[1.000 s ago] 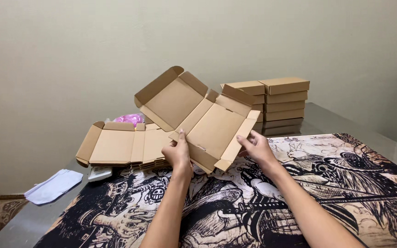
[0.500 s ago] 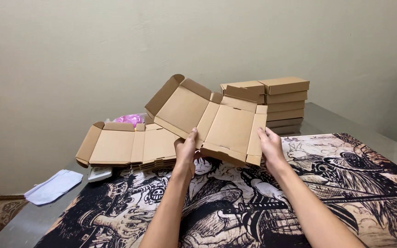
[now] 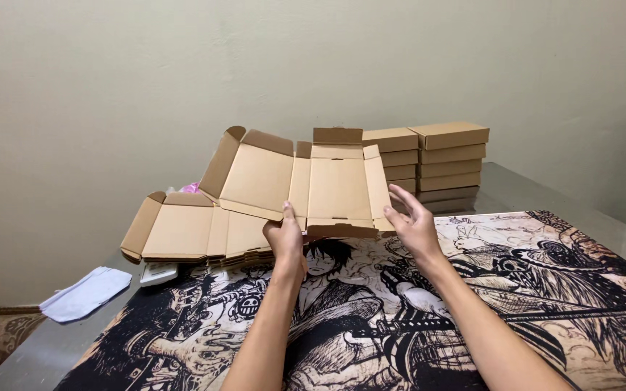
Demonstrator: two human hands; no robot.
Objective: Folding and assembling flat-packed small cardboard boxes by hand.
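White cloth (image 3: 85,292) at table edge, far left. Flat carton stack (image 3: 197,233) empty. Left hand (image 3: 286,239) pinches unfolded carton (image 3: 306,185), raised above printed mat (image 3: 414,311), nothing inside. Right hand (image 3: 413,228) open, touching its right flap. Folded closed boxes (image 3: 440,163) stacked behind.

Box blank (image 3: 313,185): a second ago held tilted, its lid panel raised toward the upper left; now turned level, front edge toward the person, panels spread side by side, side flaps beginning to stand.

Left hand (image 3: 286,239): formerly gripping the blank's lower edge near its middle; now at the lower edge left of the base panel, thumb on the inside face.

Right hand (image 3: 416,228): formerly pinching the right edge; now fingers spread and open, set against the right side flap (image 3: 378,188).
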